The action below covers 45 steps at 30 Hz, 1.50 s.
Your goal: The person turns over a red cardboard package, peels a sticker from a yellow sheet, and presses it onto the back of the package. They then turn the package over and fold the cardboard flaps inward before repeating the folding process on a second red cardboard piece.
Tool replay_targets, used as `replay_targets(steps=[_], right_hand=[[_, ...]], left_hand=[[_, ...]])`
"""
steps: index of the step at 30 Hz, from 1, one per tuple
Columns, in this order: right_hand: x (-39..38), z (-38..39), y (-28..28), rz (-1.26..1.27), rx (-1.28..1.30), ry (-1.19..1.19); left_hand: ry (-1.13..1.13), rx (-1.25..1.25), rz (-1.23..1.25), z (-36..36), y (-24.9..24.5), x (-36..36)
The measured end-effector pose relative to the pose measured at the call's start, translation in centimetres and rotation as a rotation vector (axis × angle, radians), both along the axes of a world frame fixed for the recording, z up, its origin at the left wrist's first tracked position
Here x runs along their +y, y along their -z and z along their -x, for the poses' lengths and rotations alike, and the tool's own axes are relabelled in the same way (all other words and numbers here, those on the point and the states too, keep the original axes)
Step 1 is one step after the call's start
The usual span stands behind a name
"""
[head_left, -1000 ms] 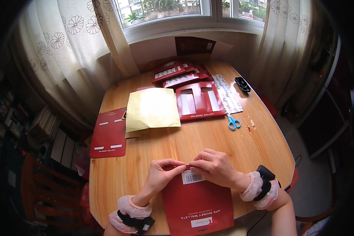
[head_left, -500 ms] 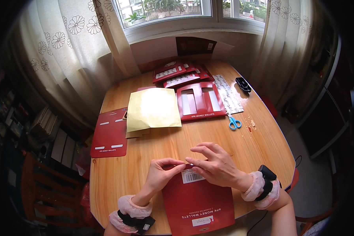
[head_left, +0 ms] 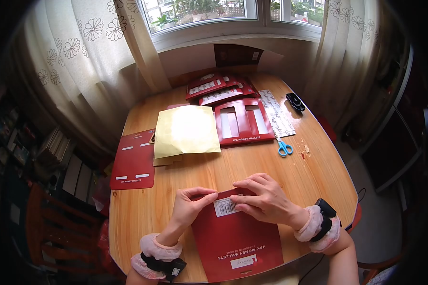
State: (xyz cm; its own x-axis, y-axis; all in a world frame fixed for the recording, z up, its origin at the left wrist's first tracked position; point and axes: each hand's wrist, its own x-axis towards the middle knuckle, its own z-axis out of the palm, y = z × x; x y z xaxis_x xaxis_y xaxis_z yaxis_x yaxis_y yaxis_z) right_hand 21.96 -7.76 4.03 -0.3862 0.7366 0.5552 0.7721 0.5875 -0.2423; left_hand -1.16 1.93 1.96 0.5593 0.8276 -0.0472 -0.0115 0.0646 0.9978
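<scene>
A red cardboard money wallet packet (head_left: 238, 237) lies at the table's near edge, its printing upside down to me. My left hand (head_left: 191, 205) pinches the packet's far left corner between thumb and forefinger. Across the far edge rests my right hand (head_left: 266, 199), fingers bent and apart, fingertips on the white barcode label (head_left: 225, 207). That hand covers the label's right part and the packet's far right corner.
Yellow paper sheets (head_left: 185, 135) lie mid-table beside a red card with slots (head_left: 133, 164). Behind are a windowed red packet (head_left: 245, 135) and stacked red packets (head_left: 209, 88). Blue-handled scissors (head_left: 284, 148), scraps (head_left: 306, 151), a patterned sheet (head_left: 276, 114) and a black object (head_left: 295, 102) sit right.
Both hands have shifted slightly; the left hand moved a little left. The packet's far edge is now flatter and more visible, and more of the barcode label shows.
</scene>
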Motion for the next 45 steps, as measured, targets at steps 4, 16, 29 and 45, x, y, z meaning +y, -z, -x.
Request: replay_targets(steps=[4, 16, 29, 45], right_hand=[[0.1, -0.1, 0.1, -0.006, 0.06, 0.032], [0.0, 0.1, 0.1, 0.032, -0.003, 0.131], [1.5, -2.3, 3.3, 0.597, 0.796, 0.28], [2.4, -5.5, 3.1, 0.887, 1.126, 0.112]], left_hand=[[0.005, -0.015, -0.01, 0.0, 0.0, 0.0], [-0.014, 0.002, -0.024, 0.1, 0.2, 0.1], [-0.242, -0.144, 0.025, 1.0, 1.8, 2.2], [-0.285, -0.125, -0.111, 2.8, 3.0, 5.0]])
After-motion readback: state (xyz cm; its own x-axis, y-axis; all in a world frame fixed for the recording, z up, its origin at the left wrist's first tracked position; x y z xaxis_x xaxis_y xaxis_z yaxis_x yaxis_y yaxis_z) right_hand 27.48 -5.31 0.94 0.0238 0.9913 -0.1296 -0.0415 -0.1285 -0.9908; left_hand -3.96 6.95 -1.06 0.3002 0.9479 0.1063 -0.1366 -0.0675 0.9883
